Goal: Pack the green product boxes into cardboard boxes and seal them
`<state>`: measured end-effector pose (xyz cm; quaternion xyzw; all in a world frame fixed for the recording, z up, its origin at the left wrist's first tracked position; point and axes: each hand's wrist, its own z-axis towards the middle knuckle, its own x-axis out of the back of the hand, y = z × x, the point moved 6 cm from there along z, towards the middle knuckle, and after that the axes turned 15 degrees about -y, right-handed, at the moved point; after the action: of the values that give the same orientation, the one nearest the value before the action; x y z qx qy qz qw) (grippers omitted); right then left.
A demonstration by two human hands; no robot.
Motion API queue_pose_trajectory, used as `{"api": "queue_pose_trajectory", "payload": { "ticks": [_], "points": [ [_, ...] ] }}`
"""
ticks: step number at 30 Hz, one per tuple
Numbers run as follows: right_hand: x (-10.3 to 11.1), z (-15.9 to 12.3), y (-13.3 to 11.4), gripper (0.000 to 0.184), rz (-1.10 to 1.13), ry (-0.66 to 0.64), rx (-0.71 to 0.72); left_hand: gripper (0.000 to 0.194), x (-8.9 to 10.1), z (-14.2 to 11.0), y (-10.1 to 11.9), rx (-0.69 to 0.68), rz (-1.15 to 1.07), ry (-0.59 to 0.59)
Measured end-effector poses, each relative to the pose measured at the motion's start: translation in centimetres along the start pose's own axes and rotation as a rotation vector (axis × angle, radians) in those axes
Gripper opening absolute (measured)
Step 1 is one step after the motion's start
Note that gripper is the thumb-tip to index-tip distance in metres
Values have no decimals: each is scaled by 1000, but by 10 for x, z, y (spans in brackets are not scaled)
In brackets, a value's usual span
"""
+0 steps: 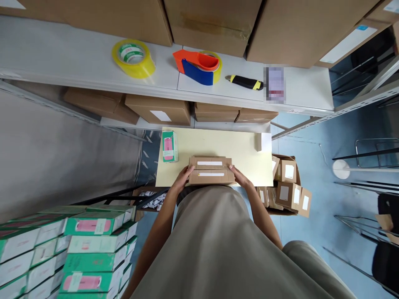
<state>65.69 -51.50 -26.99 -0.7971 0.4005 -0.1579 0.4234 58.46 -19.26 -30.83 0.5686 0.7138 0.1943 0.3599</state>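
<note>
A brown cardboard box (211, 177) with two white strips on its top lies at the front edge of the pale yellow table (215, 143), close to my body. My left hand (184, 175) grips its left end, the thumb on the upper side. At the right end my right hand (238, 174) holds it the same way. What is inside the box is hidden. A green and white product box (170, 146) with a pink picture stands at the table's left side. Near the back right corner is a small white box (264, 142).
On the grey shelf (90, 50) ahead lie a yellow tape roll (133, 58), an orange and blue tape dispenser (197, 66) and a utility knife (245, 82). Stacked green boxes (90, 245) rise at lower left. A carton of small brown boxes (288, 191) sits right of the table.
</note>
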Motion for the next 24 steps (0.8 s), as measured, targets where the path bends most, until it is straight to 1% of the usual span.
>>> {"api": "queue_pose_trajectory", "payload": {
  "ticks": [2,3,6,9,11,12,13,15,19,21,24],
  "points": [
    [-6,-5,6,75,73,-41,-68,102,2,-8,-1,3,34,28],
    [-7,-6,6,76,89,-37,-71,101,2,-10,2,-21,52,36],
    [-5,-4,-11,83,64,12,45,96,1,-11,18,-140,97,50],
    [-3,3,-32,86,50,0,180,91,2,-6,37,-235,109,76],
    [-1,8,-38,85,55,-15,210,90,3,-1,45,-277,119,85],
    [0,10,-37,84,56,-22,206,90,4,0,47,-288,124,83],
    [1,12,-34,84,53,-28,194,90,4,2,46,-289,131,75],
    [1,13,-21,83,41,-31,159,91,5,3,38,-257,140,58],
    [-3,11,8,86,34,-6,125,97,7,-1,12,-179,144,61],
    [-6,10,13,88,21,4,143,98,9,-3,3,-174,146,81],
    [-5,12,6,86,-26,49,190,95,7,-3,1,-191,165,107]
  ]
}}
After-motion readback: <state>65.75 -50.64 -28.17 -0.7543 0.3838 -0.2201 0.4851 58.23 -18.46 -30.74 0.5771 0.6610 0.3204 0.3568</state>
